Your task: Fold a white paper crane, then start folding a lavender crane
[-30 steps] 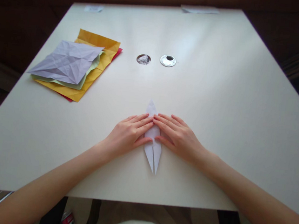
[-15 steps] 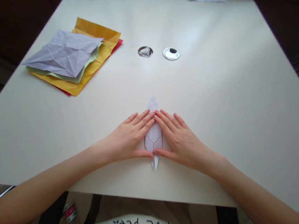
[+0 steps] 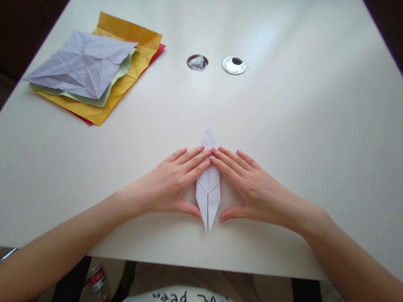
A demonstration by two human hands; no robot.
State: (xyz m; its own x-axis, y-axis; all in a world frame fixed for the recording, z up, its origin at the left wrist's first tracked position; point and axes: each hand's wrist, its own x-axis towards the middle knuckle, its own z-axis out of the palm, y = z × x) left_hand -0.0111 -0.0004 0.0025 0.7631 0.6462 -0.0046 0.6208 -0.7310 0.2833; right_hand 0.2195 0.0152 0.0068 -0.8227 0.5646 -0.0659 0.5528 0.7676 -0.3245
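Note:
A narrow folded white paper shape [image 3: 208, 189], pointed at both ends, lies flat near the front middle of the cream table [image 3: 296, 131]. My left hand [image 3: 170, 183] lies flat along its left side and my right hand [image 3: 251, 186] along its right side. The fingertips of both hands meet on the paper's upper part, and the thumbs rest on the table beside its lower point. The fingers are spread flat, pressing down, gripping nothing.
A stack of creased paper sheets [image 3: 88, 66], lilac on top of pale green, yellow and red, lies at the back left. Two round holes sit mid-table: one with crumpled foil [image 3: 197, 62], one with a silver ring [image 3: 234, 65]. A bottle [image 3: 98, 283] stands below the front edge.
My thumbs slid down and outward along the paper's sides, from pressing its middle to resting near its lower tip. The view tilted down slightly.

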